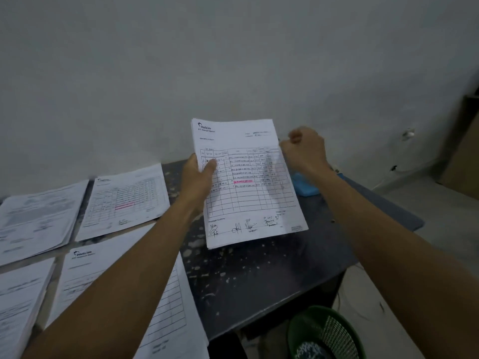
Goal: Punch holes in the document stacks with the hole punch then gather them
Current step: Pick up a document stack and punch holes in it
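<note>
Held stack: we see white printed forms with a ruled table, one pink-highlighted row and signatures at the foot, lifted upright above the dark table.
Other stacks: we count four lying flat at left, the nearest partly under the forearm.
Hole punch: we see only a blue corner behind the held stack.

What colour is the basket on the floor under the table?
Green, with a mesh wall: the basket shows in the head view, bottom right.

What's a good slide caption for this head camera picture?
Left hand holds a paper stack above the dark table; right hand fisted beside it.
</note>
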Demonstrator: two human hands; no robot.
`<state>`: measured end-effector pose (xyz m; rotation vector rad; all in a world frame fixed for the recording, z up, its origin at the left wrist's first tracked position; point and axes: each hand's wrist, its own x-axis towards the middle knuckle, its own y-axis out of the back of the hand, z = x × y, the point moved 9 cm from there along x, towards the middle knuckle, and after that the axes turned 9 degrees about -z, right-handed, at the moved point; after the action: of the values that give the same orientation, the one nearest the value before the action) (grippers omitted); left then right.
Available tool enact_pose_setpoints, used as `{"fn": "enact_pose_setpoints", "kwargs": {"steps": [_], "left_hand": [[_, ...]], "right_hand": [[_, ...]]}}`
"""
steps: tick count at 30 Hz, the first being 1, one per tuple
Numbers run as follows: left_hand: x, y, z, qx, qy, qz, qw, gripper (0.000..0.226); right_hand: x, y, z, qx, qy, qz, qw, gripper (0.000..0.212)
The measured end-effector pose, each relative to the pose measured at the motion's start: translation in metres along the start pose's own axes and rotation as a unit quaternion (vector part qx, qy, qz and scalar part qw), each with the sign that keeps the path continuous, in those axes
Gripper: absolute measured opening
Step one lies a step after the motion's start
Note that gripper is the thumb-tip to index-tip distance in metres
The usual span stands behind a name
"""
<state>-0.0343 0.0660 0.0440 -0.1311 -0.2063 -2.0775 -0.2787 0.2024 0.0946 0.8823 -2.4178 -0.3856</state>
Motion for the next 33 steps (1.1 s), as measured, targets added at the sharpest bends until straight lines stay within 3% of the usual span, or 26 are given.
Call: {"fn": "enact_pose_setpoints", "kwargs": {"steps": [2, 4, 10, 13, 15, 19, 24, 33], "left_hand": [[0.006, -0.012, -0.012, -0.01, 0.032, -0.012, 0.999, 0.028], [0.01, -0.024, -0.022, -0.026, 0.061, -0.016, 0.998, 0.029], [0.018, -0.056, -0.051, -0.043, 0.14, -0.01, 0.989, 0.027], [0.021, -0.068, -0.06, -0.05, 0.164, -0.003, 0.985, 0.025], [0.022, -0.072, -0.064, -0.05, 0.171, 0.004, 0.984, 0.024], [0.024, -0.081, -0.071, -0.061, 0.184, 0.009, 0.981, 0.026], [0.025, -0.09, -0.073, -0.059, 0.182, 0.011, 0.982, 0.024], [0.023, -0.087, -0.077, -0.025, 0.163, 0.021, 0.986, 0.025]], "right_hand": [[0.013, 0.019, 0.0, -0.041, 0.028, 0.048, 0.998, 0.009], [0.027, 0.029, 0.01, -0.095, 0.024, 0.038, 0.994, 0.011], [0.055, 0.023, 0.058, -0.115, -0.054, -0.1, 0.987, 0.024], [0.056, 0.008, 0.074, -0.135, -0.097, -0.202, 0.965, 0.025], [0.057, 0.004, 0.08, -0.136, -0.111, -0.228, 0.958, 0.031], [0.061, 0.003, 0.084, -0.159, -0.116, -0.238, 0.951, 0.039], [0.059, 0.0, 0.09, -0.098, -0.127, -0.223, 0.962, 0.031], [0.05, -0.008, 0.082, -0.057, -0.083, -0.216, 0.971, 0.052]]}}
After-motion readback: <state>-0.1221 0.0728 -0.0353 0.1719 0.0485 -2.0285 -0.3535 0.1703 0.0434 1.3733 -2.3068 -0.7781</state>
